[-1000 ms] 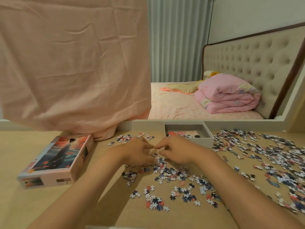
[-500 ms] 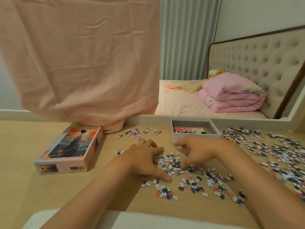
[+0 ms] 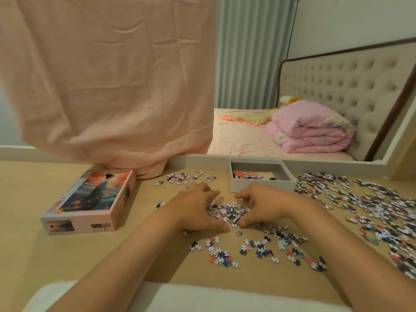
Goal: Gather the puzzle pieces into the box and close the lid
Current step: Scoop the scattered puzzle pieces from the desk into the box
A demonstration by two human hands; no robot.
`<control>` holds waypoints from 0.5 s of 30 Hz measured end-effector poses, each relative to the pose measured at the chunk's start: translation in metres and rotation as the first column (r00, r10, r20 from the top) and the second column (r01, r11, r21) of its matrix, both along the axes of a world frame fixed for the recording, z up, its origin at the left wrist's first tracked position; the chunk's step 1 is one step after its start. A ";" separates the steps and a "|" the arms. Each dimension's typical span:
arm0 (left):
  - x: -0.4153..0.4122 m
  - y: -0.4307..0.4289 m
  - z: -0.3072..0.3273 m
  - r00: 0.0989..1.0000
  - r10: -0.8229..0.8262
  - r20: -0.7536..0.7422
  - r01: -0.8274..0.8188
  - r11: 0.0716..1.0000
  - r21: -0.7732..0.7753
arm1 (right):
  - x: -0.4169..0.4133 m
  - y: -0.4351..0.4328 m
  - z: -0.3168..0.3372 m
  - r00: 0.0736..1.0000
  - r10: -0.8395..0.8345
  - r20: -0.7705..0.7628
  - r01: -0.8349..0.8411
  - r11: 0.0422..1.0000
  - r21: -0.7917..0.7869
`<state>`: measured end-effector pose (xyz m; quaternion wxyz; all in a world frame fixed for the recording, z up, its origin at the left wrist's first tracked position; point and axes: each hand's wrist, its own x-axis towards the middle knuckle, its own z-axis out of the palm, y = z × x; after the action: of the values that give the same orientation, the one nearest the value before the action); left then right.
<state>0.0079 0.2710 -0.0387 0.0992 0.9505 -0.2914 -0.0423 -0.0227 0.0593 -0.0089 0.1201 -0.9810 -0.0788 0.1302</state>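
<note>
Pile of pieces (image 3: 227,211) sits mid-desk, just on the near side of the open box (image 3: 262,186), which holds a few pieces. Left hand (image 3: 195,210): fingers together, fairly straight, pressed against pile's left side. Right hand (image 3: 261,206): fingers curled over pile's right edge, thumb touching pieces. Lid (image 3: 90,201) far left, apart. Loose pieces (image 3: 371,210) scattered right.

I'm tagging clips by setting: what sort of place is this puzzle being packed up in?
Most likely a home bedroom: a bed with a tufted headboard and a folded pink quilt shows past the wooden table, and long grey curtains hang behind it.
</note>
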 end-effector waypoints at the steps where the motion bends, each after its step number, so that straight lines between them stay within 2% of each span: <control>1: 0.000 0.001 0.001 1.000 0.021 0.004 -0.021 0.999 0.046 | 0.001 0.000 0.000 1.000 0.001 -0.015 -0.002 0.999 -0.036; 3: 0.000 0.000 0.001 1.000 0.026 -0.014 -0.024 0.994 0.106 | 0.002 0.004 -0.004 0.999 0.016 -0.032 -0.020 0.992 -0.122; 5: 0.000 -0.005 0.000 1.000 0.000 -0.027 0.003 0.995 0.102 | 0.006 0.010 -0.009 0.999 0.014 -0.036 -0.018 0.990 -0.136; 12: 0.001 -0.016 -0.002 0.999 -0.033 -0.032 0.032 0.999 -0.016 | 0.010 0.018 -0.010 1.000 0.004 0.027 -0.006 0.998 0.066; 15: 0.001 -0.018 -0.003 1.000 -0.021 -0.002 0.021 0.992 -0.125 | 0.009 0.020 -0.011 0.998 -0.021 0.063 0.014 0.993 0.120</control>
<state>0.0088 0.2533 -0.0413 0.1584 0.9393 -0.3032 -0.0265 -0.0139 0.0791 -0.0194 0.1769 -0.9764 -0.0817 0.0927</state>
